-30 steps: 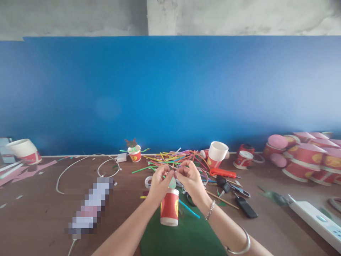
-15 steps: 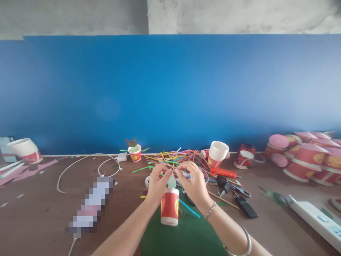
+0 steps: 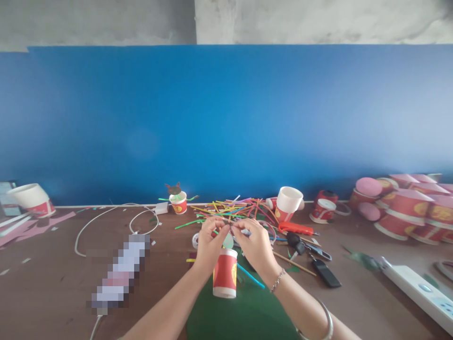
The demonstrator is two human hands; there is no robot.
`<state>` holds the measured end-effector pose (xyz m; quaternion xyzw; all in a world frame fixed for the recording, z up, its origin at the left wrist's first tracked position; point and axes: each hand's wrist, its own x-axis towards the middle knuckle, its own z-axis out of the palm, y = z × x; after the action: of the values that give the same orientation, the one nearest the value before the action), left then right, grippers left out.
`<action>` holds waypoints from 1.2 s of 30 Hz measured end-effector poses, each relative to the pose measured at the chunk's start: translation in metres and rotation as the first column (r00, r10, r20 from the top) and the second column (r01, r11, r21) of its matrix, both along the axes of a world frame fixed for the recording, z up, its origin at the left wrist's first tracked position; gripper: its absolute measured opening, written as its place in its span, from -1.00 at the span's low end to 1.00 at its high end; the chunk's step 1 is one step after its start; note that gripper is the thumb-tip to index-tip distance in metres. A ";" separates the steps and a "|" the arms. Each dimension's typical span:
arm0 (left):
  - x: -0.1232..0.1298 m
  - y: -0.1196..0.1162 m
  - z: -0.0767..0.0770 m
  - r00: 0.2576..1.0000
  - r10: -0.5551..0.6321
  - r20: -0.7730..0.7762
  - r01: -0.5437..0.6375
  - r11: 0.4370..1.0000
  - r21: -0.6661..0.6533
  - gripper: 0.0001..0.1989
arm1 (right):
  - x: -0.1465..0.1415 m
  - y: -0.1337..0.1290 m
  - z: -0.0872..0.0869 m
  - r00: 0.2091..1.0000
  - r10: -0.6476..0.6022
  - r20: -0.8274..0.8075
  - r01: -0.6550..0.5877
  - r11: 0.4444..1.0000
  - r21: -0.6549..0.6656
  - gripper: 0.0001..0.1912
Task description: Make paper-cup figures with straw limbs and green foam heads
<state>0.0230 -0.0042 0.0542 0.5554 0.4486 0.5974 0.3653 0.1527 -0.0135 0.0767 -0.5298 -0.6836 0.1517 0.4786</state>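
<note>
My left hand (image 3: 211, 243) and my right hand (image 3: 254, 243) meet above a red paper cup (image 3: 224, 274), thumbs and fingertips pinched. Something small and dark lies between the fingertips, too hidden for me to name. Just below them, a pale green round piece (image 3: 228, 241) shows over the cup's top; its attachment is hidden. The cup stands upside down on a dark green sheet (image 3: 240, 316). Beside it on the right lies a blue stick (image 3: 250, 276), perhaps a straw or pipe cleaner.
Behind my hands spreads a heap of coloured sticks (image 3: 233, 207). A white-and-red cup (image 3: 289, 204), an orange-red tool (image 3: 296, 229) and keys (image 3: 295, 243) sit to the right. Stacked cups (image 3: 403, 212) and a power strip (image 3: 417, 293) lie farther right; a phone-like object (image 3: 120, 271) is left.
My fingertips have drawn slightly closer together, the right hand turning inward. The cup has stayed in place; the whole view has shifted a little.
</note>
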 end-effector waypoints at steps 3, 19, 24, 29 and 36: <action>0.000 -0.001 0.000 1.000 0.005 -0.025 -0.005 1.000 0.020 -0.88 | -0.001 0.000 0.000 1.000 0.011 -0.003 -0.011 1.000 0.011 -0.85; -0.001 0.004 -0.003 0.996 -0.037 0.082 0.038 0.999 -0.016 -0.87 | 0.001 0.004 0.000 0.988 0.126 -0.085 -0.130 0.991 -0.042 -0.86; -0.002 0.005 -0.003 0.993 -0.050 0.103 0.052 0.998 -0.018 -0.87 | 0.002 0.006 0.000 0.985 0.127 -0.119 -0.136 0.988 -0.073 -0.86; -0.002 0.003 -0.001 0.997 -0.032 0.074 0.033 0.999 -0.010 -0.87 | 0.002 0.004 0.003 0.983 0.139 -0.116 -0.149 0.985 -0.082 -0.84; 0.000 0.002 0.002 0.996 -0.031 0.082 0.034 0.999 -0.029 -0.87 | 0.002 0.004 0.002 0.986 0.125 -0.113 -0.133 0.989 -0.059 -0.84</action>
<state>0.0225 -0.0021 0.0560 0.5322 0.4334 0.6065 0.4014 0.1544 -0.0091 0.0788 -0.4911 -0.6839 0.2337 0.4863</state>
